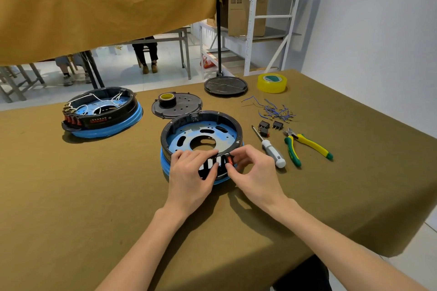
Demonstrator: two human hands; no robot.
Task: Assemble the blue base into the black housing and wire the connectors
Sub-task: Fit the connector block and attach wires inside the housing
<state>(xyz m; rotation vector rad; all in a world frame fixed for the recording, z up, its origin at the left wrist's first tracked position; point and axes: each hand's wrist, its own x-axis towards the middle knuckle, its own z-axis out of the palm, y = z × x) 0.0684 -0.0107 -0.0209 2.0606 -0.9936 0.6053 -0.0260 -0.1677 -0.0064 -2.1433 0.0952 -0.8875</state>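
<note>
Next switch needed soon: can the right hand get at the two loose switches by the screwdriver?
Probably yes: the loose switches lie uncovered just beyond the right hand, with nothing between, but it must first release the red switch.

The scene is being viewed from head height, looking forward and down, close over the table (94, 196) edge.

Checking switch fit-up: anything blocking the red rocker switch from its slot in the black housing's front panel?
Nothing visible does. The right hand presses the small red rocker switch at the rightmost slot of the round black housing; the left hand steadies the panel beside it, covering other slots.
</note>
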